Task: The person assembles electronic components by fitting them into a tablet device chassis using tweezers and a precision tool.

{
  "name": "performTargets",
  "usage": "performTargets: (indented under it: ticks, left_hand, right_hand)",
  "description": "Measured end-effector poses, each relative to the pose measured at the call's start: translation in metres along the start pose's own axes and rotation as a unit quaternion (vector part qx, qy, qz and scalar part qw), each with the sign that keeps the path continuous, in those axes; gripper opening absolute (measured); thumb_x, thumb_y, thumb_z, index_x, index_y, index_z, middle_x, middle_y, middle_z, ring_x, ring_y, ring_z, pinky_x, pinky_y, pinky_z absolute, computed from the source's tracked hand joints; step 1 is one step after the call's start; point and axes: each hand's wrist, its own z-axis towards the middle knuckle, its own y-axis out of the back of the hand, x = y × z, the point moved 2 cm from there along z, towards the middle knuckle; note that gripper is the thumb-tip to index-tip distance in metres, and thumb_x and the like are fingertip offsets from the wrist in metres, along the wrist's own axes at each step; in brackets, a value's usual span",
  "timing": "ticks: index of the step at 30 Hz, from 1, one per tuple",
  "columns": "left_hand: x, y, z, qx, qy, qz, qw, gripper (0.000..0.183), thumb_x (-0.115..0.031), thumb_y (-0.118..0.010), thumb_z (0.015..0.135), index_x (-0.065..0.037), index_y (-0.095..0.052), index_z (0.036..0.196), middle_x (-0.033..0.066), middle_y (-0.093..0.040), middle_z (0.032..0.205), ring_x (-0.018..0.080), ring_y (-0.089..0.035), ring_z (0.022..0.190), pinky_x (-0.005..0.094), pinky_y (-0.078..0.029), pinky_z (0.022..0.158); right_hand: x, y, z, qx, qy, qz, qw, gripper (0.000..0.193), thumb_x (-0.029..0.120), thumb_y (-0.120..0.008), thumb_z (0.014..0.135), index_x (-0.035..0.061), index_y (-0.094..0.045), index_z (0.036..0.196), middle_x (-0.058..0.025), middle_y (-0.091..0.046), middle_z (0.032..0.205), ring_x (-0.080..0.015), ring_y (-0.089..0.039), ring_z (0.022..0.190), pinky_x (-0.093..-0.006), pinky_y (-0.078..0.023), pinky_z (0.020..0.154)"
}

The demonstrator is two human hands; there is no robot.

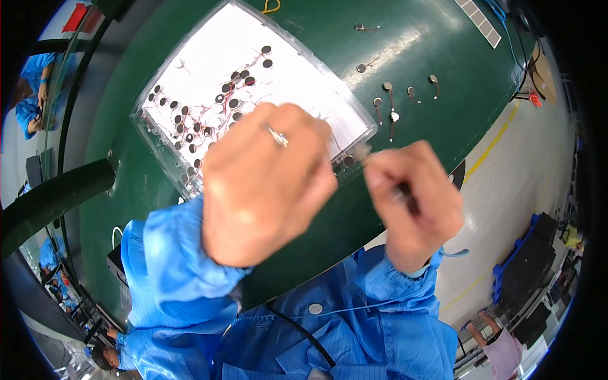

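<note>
Left hand, grip hidden, overhangs the near edge of the tray, right hand curls, hold too blurred to tell, and tugging crossed leads could drag discs clustered toward its left corner

Hands (blurred) near tray

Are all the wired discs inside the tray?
No, several wired discs lie on the green table to the right of the tray.

Wears shiny blue coat, wrinkled loose sleeves, pale round button, black cord down front; silver ring on left hand.
</note>
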Motion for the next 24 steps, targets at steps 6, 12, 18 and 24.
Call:
performTargets:
  ticks: [6, 12, 18, 24]
  left_hand:
    - [0.031, -0.008, 0.0, -0.019, 0.098, -0.026, 0.995, 0.007, 0.006, -0.058, 0.069, 0.005, -0.056, 0.076, 0.0096, -0.053, 0.066, 0.0154, -0.051, 0.059, 0.0236, -0.041, 0.057]
    - [0.031, -0.004, -0.001, -0.001, 0.066, -0.007, 0.998, 0.016, 0.006, -0.058, 0.062, 0.001, -0.058, 0.077, 0.0111, -0.052, 0.072, 0.0271, -0.052, 0.066, 0.0334, -0.043, 0.055]
    - [0.014, -0.013, -0.007, 0.093, 0.011, -0.021, 0.995, 0.021, 0.005, -0.062, 0.062, -0.003, -0.061, 0.082, 0.0089, -0.051, 0.077, 0.0224, -0.051, 0.066, 0.0305, -0.043, 0.057]
    - [0.017, -0.023, 0.0, 0.131, -0.049, 0.001, 0.99, 0.018, 0.003, -0.062, 0.063, -0.001, -0.057, 0.079, 0.0101, -0.047, 0.078, 0.0257, -0.047, 0.067, 0.0324, -0.04, 0.056]
  right_hand:
    - [-0.054, 0.025, 0.011, -0.154, -0.13, -0.196, 0.96, 0.003, 0.001, -0.055, 0.074, -0.0017, -0.056, 0.075, -0.007, -0.051, 0.062, -0.0122, -0.046, 0.051, -0.0228, -0.035, 0.047]
    - [-0.079, 0.033, 0.013, -0.18, -0.119, -0.261, 0.941, 0.008, 0.004, -0.056, 0.076, -0.0011, -0.059, 0.081, -0.0085, -0.054, 0.066, -0.014, -0.049, 0.054, -0.0256, -0.037, 0.049]
    - [-0.059, 0.024, 0.001, -0.189, -0.129, -0.174, 0.958, 0.008, 0.002, -0.058, 0.075, -0.0007, -0.059, 0.082, -0.0046, -0.053, 0.067, -0.0095, -0.048, 0.056, -0.0211, -0.037, 0.049]
    - [-0.034, 0.018, -0.006, -0.159, -0.088, -0.135, 0.974, 0.009, -0.005, -0.058, 0.073, -0.0019, -0.057, 0.082, -0.0048, -0.052, 0.067, -0.0084, -0.047, 0.056, -0.0189, -0.036, 0.049]
